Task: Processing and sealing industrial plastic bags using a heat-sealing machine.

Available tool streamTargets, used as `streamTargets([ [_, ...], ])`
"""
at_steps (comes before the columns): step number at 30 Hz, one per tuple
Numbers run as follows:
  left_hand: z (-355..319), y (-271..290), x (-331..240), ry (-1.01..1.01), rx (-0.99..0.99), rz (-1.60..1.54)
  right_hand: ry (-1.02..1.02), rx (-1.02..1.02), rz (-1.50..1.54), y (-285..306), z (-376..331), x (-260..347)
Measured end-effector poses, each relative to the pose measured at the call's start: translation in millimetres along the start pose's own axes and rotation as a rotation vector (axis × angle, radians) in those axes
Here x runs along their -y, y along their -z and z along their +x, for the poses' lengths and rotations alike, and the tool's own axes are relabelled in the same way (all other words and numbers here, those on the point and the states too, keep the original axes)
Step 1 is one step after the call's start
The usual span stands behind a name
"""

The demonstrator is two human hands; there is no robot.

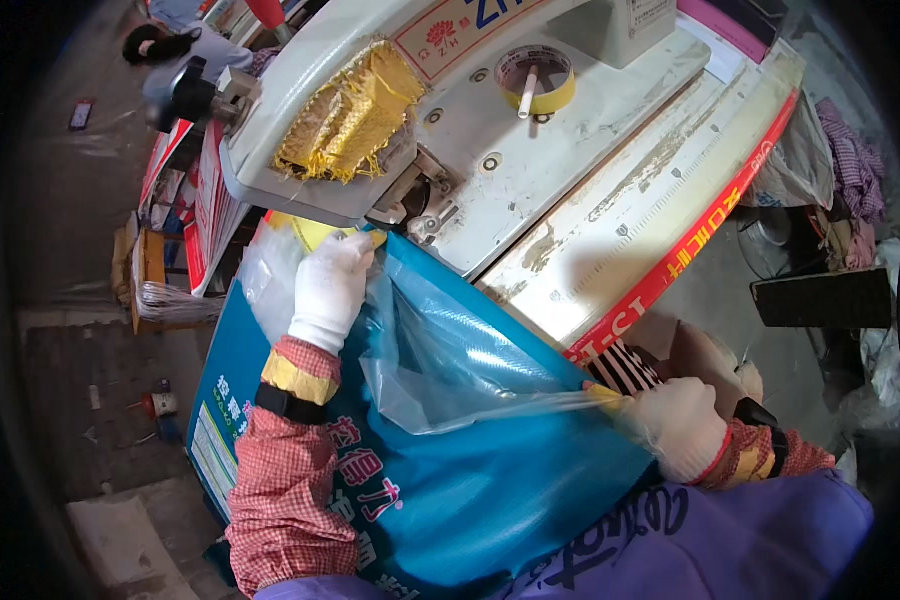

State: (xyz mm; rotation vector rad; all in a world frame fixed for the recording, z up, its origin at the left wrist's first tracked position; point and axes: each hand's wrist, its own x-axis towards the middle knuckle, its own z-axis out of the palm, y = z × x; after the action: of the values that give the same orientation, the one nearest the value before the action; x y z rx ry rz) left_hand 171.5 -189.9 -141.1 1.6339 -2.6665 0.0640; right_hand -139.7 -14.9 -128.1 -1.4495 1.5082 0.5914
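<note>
A blue woven bag (530, 455) with printed lettering hangs in front of a pale sewing machine (560, 185). Its clear plastic liner (420, 395) bunches over the upper part. My left hand (332, 285), in a white glove with yellow fingertips, is closed on the bag's top edge, right by the machine's needle area (420, 205). At the edge's other end, my right hand (678, 425), gloved alike, pinches the bag's corner and some liner, so the edge stretches between both hands. My fingertips are partly hidden by the folds.
A yellow tape roll (550, 85) with a white stick sits on the machine bed. Yellow woven cloth (355, 115) covers part of the machine head. A red-edged worktable (660, 200) runs along the right. Stacked printed bags (215, 215) and a person (195, 65) are at the far left.
</note>
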Motion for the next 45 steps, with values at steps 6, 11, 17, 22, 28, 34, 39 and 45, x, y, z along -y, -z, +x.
streamTargets([
  [6, 48, -22, 71, -0.112, -0.192, 0.168, -0.194, -0.248, 0.350, -1, 28, 52],
  [11, 83, 48, 108, 0.082, -0.390, 0.181, -0.045, -0.703, 0.207, 11, 79, 87],
  [17, 53, 107, 58, 0.022, -0.269, 0.418, 0.588, -0.952, -0.148, 73, 115, 159],
  [22, 11, 138, -82, -0.272, 0.186, 0.056, 0.993, -0.578, -0.681, 129, 147, 139],
  [28, -8, 127, -192, -0.487, 0.294, 0.302, 1.003, -0.946, 0.192, 108, 91, 57],
  [34, 9, 107, -201, -0.425, 0.795, 0.347, 0.885, -1.003, -0.052, 106, 110, 69],
  [39, 14, 154, -175, -0.266, 1.225, -0.289, 1.060, -1.006, 0.147, 99, 119, 64],
  [45, 23, 188, -180, 0.295, 1.021, -0.181, 1.291, -1.005, 0.368, 91, 120, 58],
])
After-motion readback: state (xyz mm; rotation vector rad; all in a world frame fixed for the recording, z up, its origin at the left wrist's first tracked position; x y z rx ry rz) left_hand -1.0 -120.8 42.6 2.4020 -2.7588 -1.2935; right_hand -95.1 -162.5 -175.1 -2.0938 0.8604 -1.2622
